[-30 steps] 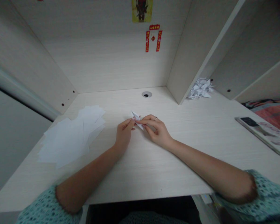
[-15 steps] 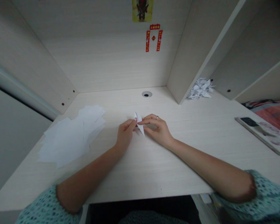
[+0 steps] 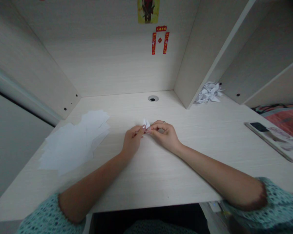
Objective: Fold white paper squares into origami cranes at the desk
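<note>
Snugly, the left hand (image 3: 132, 140) and right hand (image 3: 165, 136) pinch folded white paper (image 3: 146, 123) between them.

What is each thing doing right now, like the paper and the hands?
Small folded white paper: pinched between both hands, pointed end up.
Left hand: fingertips at the paper.
Right hand: fingers curled, pinching the paper.
Loose white sheets: overlapping, lying flat on the desk.
Folded paper pile: heaped beside the upright shelf panel.

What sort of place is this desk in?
Probably a dorm room or bedroom study nook: a built-in laminate desk with a shelf partition, red paper hangings on its back panel, and what looks like red bedding beside it.
</note>
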Demonstrator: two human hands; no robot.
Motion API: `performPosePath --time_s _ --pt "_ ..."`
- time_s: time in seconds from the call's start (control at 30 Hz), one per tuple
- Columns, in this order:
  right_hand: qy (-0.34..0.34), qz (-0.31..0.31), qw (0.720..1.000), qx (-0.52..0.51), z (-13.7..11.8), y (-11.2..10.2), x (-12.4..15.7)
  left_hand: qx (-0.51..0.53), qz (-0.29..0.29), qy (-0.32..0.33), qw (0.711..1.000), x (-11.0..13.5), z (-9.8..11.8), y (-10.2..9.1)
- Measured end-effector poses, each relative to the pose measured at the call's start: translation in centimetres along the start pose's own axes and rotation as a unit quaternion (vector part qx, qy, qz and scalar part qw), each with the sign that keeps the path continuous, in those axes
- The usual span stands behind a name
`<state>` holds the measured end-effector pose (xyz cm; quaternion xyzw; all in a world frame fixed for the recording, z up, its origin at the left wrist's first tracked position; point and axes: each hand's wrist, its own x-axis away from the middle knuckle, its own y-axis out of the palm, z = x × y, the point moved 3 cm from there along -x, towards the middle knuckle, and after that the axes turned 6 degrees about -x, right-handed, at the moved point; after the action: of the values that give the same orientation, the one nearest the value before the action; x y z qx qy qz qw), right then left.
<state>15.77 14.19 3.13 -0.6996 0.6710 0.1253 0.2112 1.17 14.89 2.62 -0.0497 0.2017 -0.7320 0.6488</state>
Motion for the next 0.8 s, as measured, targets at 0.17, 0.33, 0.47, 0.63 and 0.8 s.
performPosePath --time_s 0.17,0.33,0.47,0.63,0.8 --pt "0.007 -0.003 1.0 -0.023 -0.05 -0.01 -0.11 0.006 0.002 -0.006 1.0 -0.02 0.2 -0.03" --pt "0.002 -0.012 0.999 -0.042 -0.12 0.12 -0.15 0.016 0.012 -0.002 1.0 -0.1 0.36 -0.17" --pt "0.039 0.03 0.997 -0.066 0.15 0.07 -0.04 0.025 0.0 0.008 1.0 -0.06 0.31 -0.09" --pt "0.099 0.067 0.988 -0.097 0.61 0.12 0.04 0.017 -0.008 -0.007 1.0 0.03 0.09 0.1" --pt "0.123 0.066 0.982 -0.123 0.61 0.26 0.06 0.024 -0.001 -0.018 1.0 0.02 -0.13 0.1"
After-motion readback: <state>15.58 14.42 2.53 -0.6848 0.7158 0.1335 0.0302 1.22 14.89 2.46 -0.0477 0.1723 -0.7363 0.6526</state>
